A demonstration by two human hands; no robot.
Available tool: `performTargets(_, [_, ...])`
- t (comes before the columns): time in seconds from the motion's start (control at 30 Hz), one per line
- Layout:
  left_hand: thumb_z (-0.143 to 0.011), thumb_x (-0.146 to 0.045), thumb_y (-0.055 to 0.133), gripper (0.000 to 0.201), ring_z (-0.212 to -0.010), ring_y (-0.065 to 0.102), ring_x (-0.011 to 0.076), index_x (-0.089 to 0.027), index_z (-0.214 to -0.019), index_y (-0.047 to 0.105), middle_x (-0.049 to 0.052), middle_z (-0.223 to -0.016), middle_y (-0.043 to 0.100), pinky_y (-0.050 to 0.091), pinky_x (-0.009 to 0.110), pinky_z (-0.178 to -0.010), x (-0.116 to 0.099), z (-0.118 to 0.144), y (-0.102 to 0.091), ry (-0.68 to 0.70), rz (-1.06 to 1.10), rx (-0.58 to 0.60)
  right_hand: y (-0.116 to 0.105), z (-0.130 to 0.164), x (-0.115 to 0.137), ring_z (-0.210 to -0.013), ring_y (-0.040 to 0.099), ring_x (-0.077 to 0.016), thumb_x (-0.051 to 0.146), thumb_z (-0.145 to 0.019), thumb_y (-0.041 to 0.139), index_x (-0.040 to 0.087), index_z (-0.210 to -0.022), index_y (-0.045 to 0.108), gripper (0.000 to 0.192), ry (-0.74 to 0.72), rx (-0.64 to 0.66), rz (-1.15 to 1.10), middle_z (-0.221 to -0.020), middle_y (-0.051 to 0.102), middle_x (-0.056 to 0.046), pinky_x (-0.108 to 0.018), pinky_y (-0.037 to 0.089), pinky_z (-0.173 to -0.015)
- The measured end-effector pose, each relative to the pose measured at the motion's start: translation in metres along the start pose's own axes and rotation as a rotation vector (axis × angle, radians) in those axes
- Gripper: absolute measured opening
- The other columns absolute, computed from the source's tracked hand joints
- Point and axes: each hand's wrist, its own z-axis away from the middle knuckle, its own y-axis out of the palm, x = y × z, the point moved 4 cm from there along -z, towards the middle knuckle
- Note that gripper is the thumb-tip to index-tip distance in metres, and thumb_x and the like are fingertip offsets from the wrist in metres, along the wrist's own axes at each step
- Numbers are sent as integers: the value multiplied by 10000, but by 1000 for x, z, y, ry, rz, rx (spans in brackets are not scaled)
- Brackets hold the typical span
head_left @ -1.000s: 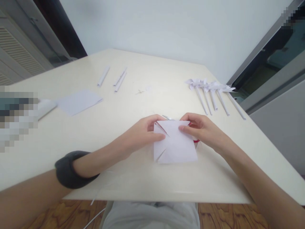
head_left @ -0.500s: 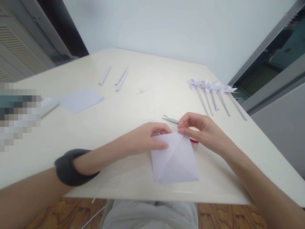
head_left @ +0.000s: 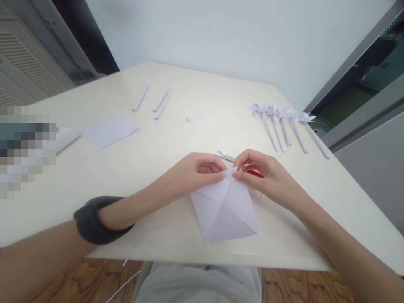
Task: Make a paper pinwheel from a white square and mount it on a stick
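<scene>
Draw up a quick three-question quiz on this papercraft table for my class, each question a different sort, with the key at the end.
1. Count: how many pinwheel sticks show on the right side of the table?
2. Choose: which wrist wears the black wristband? A) right B) left C) both
3. True or false: the left hand and right hand both touch the creased paper sheet.

Key: 1. Five. 2. B. 3. True.

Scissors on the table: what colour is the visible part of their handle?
The handle is red, showing best in the head view.
</scene>
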Motion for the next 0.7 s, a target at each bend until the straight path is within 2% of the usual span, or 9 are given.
performTargets(0.2, [-814, -337, 586, 164, -813, 639, 164, -201, -865, 664, 15, -854, 687, 488, 264, -713, -1, 1, 5, 38, 58, 19, 3, 0, 6, -820, 567, -152, 146, -841, 566, 183, -823, 578, 43, -100, -34, 85, -858, 598, -16, -301, 472, -760])
performTargets(0.33, [-818, -342, 595, 160, -752, 635, 133, -209, -801, 683, -16, -793, 687, 469, 224, -663, -1, 2, 6, 45, 81, -2, 5, 3, 13, -810, 557, -146, 124, -835, 579, 173, -826, 587, 50, -180, -88, 161, -855, 593, -21, -286, 461, -732])
performTargets(0.7, [-842, -317, 546, 214, -684, 592, 129, -195, -754, 698, -8, -757, 678, 433, 199, -578, -10, 6, 6, 89, -46, -61, 5, 10, 25, -773, 558, -141, 101, -841, 574, 188, -816, 583, 91, -328, -195, 284, -802, 596, -10, -271, 441, -683])
